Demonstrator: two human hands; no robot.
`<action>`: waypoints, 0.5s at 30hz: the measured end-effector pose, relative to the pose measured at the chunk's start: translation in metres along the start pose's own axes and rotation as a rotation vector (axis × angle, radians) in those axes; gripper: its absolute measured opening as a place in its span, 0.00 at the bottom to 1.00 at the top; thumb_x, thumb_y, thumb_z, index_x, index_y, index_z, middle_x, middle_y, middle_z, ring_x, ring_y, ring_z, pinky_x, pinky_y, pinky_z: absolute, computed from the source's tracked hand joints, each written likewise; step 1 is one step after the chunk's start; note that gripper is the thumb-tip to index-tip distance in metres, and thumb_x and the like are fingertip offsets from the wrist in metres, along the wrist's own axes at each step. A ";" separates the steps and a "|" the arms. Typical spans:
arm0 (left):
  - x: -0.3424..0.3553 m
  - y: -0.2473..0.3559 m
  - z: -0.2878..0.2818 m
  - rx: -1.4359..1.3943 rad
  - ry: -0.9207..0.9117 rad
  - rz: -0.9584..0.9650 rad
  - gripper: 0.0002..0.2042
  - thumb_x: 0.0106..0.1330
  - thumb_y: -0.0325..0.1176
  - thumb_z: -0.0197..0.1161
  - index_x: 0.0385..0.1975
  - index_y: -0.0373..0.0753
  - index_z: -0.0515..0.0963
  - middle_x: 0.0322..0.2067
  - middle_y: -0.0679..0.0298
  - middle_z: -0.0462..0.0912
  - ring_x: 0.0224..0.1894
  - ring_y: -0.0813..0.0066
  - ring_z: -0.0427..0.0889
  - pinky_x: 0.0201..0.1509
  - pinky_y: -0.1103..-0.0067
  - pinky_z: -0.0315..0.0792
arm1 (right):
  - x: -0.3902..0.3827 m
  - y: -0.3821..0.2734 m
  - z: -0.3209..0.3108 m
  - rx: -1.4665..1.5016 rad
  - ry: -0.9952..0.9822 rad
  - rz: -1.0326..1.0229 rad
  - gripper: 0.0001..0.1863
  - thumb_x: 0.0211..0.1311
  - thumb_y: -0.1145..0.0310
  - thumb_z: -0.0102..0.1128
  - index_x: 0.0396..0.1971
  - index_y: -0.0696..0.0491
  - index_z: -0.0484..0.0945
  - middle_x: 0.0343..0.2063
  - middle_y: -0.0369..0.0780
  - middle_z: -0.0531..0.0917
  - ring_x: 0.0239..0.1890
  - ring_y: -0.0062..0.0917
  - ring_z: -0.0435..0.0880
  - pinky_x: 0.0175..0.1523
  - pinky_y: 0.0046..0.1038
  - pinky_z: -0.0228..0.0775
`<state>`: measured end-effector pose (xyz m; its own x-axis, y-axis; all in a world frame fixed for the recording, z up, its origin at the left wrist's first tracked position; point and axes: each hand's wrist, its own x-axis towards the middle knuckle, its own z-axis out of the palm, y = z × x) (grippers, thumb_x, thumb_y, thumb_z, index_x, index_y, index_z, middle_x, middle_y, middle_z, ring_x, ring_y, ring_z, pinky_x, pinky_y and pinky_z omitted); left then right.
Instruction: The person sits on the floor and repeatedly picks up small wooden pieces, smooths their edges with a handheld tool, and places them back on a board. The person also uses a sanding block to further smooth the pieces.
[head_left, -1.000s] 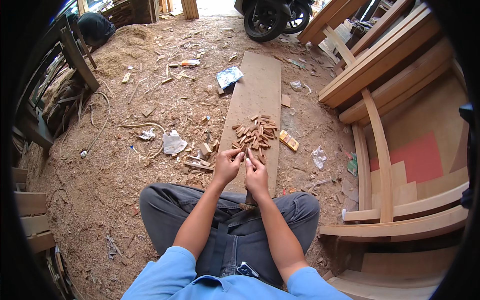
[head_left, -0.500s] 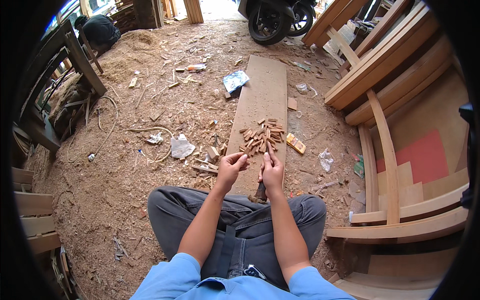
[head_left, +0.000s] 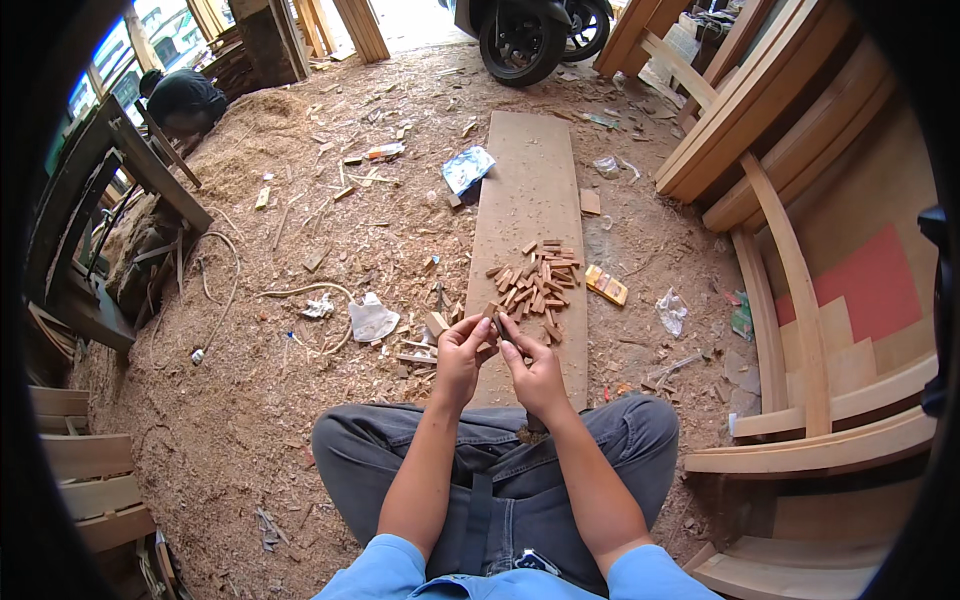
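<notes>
My left hand (head_left: 461, 366) pinches a small wooden block (head_left: 490, 311) between thumb and fingers, just above the near end of a long flat board (head_left: 528, 180). Closed round a chisel (head_left: 535, 428), my right hand (head_left: 538, 380) meets the left one. The chisel's dark handle with a frayed end shows below the right palm, and its blade points up against the block. Exactly where the blade touches is hidden by fingers. Just beyond both hands, a loose pile of small wooden blocks (head_left: 540, 278) lies on the board.
Sawdust and wood scraps cover the ground. A yellow packet (head_left: 606, 285) lies right of the board, a blue-white packet (head_left: 467, 170) at its left edge. Wooden frames (head_left: 800, 290) lean at right. A motorbike (head_left: 522, 45) stands at the back; another person (head_left: 186, 103) crouches far left.
My right hand has turned, bringing the chisel's blade from the pile to the block in my left hand. Both hands are now together. The view has shifted slightly.
</notes>
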<state>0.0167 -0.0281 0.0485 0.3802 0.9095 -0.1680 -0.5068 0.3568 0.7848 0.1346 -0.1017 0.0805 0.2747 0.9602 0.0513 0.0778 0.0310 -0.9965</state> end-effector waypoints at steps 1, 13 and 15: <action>0.000 0.001 -0.001 0.004 0.024 -0.010 0.09 0.70 0.33 0.63 0.44 0.37 0.81 0.31 0.69 0.83 0.33 0.84 0.81 0.40 0.82 0.77 | 0.000 -0.002 0.000 -0.008 0.007 -0.020 0.21 0.69 0.72 0.55 0.62 0.55 0.73 0.52 0.46 0.83 0.55 0.23 0.80 0.60 0.24 0.68; -0.001 0.008 0.005 0.125 0.039 0.029 0.11 0.69 0.32 0.64 0.48 0.38 0.80 0.35 0.69 0.85 0.36 0.83 0.82 0.38 0.84 0.76 | -0.001 -0.006 -0.002 -0.020 0.067 -0.032 0.21 0.69 0.69 0.55 0.61 0.53 0.74 0.52 0.49 0.82 0.56 0.30 0.81 0.60 0.28 0.69; -0.002 0.008 0.006 0.174 0.032 0.077 0.11 0.68 0.31 0.64 0.48 0.38 0.80 0.36 0.69 0.84 0.37 0.83 0.82 0.37 0.85 0.75 | 0.000 -0.006 -0.002 -0.009 0.067 -0.031 0.21 0.69 0.70 0.55 0.61 0.53 0.74 0.52 0.49 0.82 0.57 0.30 0.81 0.60 0.27 0.69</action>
<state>0.0169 -0.0287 0.0585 0.3191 0.9400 -0.1206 -0.3910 0.2465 0.8868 0.1358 -0.1026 0.0865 0.3358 0.9379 0.0869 0.0954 0.0579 -0.9938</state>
